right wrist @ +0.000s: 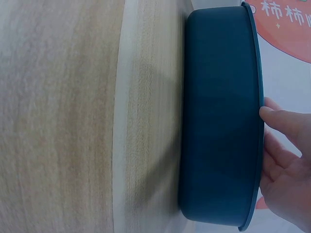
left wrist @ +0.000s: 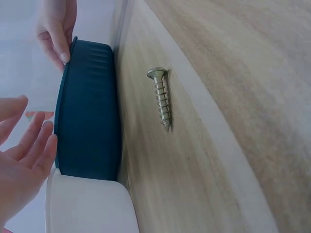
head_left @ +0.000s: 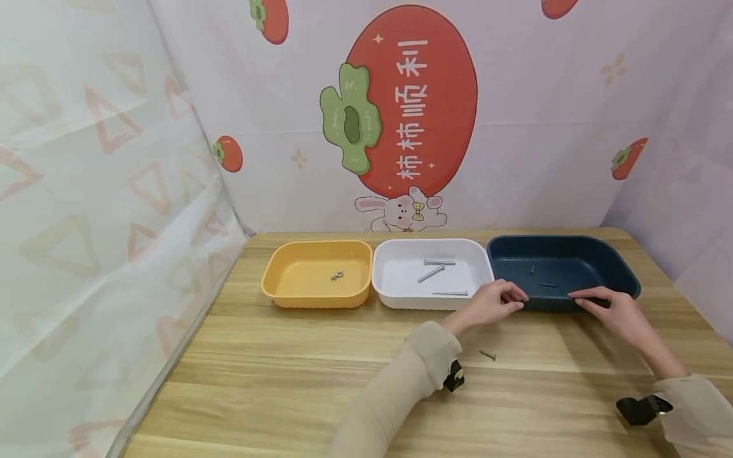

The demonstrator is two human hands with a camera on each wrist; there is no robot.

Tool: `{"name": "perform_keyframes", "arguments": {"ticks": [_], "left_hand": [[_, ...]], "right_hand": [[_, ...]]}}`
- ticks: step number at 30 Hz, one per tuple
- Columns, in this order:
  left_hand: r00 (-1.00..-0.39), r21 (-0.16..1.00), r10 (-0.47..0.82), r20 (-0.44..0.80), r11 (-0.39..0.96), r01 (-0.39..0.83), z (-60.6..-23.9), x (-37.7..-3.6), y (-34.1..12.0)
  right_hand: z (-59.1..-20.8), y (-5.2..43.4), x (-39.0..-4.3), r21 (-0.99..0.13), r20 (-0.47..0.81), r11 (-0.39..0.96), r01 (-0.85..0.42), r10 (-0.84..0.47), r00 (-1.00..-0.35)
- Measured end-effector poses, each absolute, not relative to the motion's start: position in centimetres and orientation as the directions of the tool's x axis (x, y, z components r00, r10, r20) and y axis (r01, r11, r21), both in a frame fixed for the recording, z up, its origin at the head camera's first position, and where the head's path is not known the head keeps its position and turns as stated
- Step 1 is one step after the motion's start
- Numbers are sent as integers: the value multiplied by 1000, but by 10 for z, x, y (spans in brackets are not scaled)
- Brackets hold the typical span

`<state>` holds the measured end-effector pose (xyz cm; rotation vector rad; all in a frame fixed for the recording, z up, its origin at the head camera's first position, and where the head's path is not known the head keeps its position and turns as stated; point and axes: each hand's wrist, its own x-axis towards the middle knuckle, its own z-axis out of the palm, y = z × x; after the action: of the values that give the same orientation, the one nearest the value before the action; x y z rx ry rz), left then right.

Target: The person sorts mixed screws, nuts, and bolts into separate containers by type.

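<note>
A dark blue tray (head_left: 621,275) stands at the right of a row of three, with small screws inside. My right hand (head_left: 608,308) lays fairly straight fingers (right wrist: 282,162) on its front rim (right wrist: 256,73). My left hand (head_left: 491,303) hovers at the blue tray's front left corner (left wrist: 87,121), where it meets the white tray (head_left: 395,280). The left hand's fingers (left wrist: 26,158) are relaxed and hold nothing. A short brass screw (head_left: 487,355) lies loose on the table just behind that hand, and its thread and head (left wrist: 161,99) show in the left wrist view.
A yellow tray (head_left: 286,283) at the left holds small metal washers or nuts. The white tray holds three long bolts (head_left: 431,273). The wooden table (head_left: 275,381) is walled by patterned sheets at the back and on both sides.
</note>
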<state>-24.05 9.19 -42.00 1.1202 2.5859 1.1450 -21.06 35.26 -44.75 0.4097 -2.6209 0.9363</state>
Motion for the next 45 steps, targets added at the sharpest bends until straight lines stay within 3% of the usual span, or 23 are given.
{"name": "perform_keyframes", "arguments": {"ticks": [6,14,18,32,45], "left_hand": [[-680,715,723,123,411,566,-418,-238,82],[-661,728,747,63,419,543,-416,-236,70],[-637,708,770,27,436,556,-420,-237,66],[-549,711,830,-98,444,545,-427,-234,53],[-475,672,865,-164,450,588,-436,-233,45]], "right_hand": [[-435,345,-204,-559,391,737,-380,-170,-904],[-488,380,-233,-533,403,768,-354,-137,-905],[-497,386,-238,-540,412,755,-373,-150,-899],[-437,346,-204,-583,385,723,-372,-157,-909],[-447,350,-209,-564,387,745,-357,-144,-911]]}}
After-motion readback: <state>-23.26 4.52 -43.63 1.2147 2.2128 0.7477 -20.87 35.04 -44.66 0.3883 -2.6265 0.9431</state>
